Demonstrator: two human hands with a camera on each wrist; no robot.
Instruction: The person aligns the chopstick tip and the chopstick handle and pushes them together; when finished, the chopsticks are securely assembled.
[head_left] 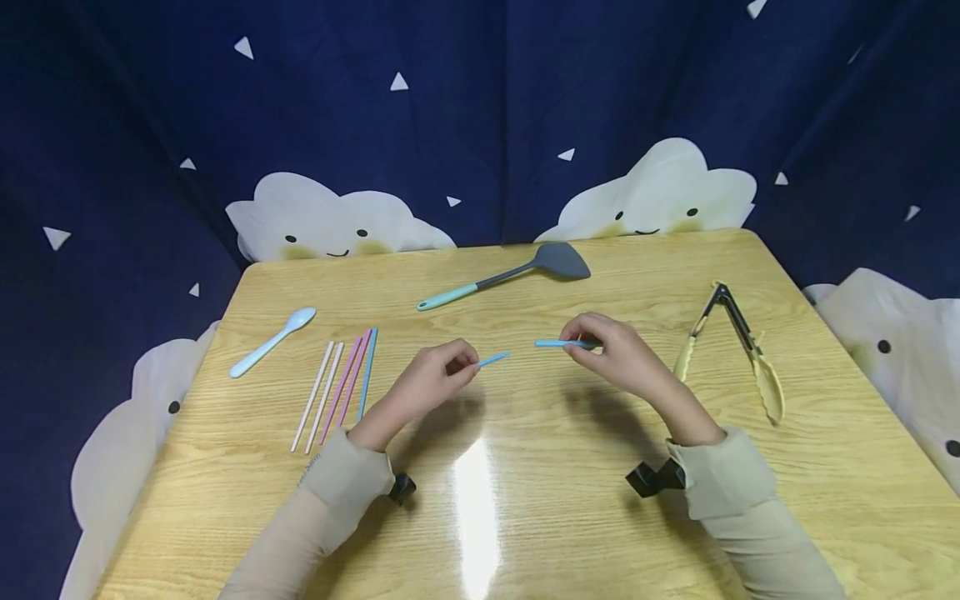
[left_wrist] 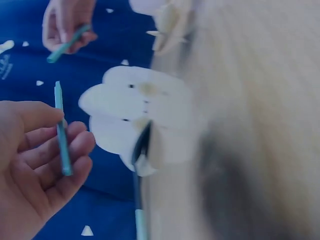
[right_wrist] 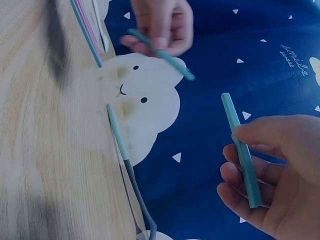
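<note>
My left hand pinches a short blue straw piece between thumb and fingers, above the middle of the table. In the left wrist view this straw piece lies across the fingers under the thumb. To the right, my right hand pinches another short blue straw piece, its tip pointing left toward the first one. The right wrist view shows that straw piece under the thumb, both ends sticking out. A gap separates the two pieces.
Left of my left hand lie two white straws, two pink straws and a long blue straw. Beyond them is a light blue spoon. A spatula lies toward the back edge, and open tongs lie at the right.
</note>
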